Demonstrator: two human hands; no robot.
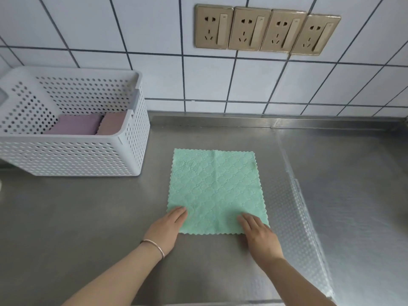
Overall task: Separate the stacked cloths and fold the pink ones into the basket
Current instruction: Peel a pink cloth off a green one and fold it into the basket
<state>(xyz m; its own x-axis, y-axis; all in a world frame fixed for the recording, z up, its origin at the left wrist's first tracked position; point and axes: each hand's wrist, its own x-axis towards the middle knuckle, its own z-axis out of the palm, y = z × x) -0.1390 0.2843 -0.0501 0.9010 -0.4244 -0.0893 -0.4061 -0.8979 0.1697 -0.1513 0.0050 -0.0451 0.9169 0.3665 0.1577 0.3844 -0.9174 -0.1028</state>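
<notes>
A green quilted cloth (215, 186) lies spread flat on the steel counter. My left hand (167, 228) rests on its near left corner, fingers together and flat on the fabric. My right hand (258, 234) lies flat on its near right corner. Neither hand grips anything. A white perforated basket (72, 155) stands at the left against the wall. Inside it lie two folded pink cloths, one mauve (75, 124) and one paler pink (112, 123), side by side.
The steel counter (88, 206) runs to a tiled wall with several gold sockets (265, 29). A textured transparent film (295, 206) covers a strip of the counter just right of the green cloth.
</notes>
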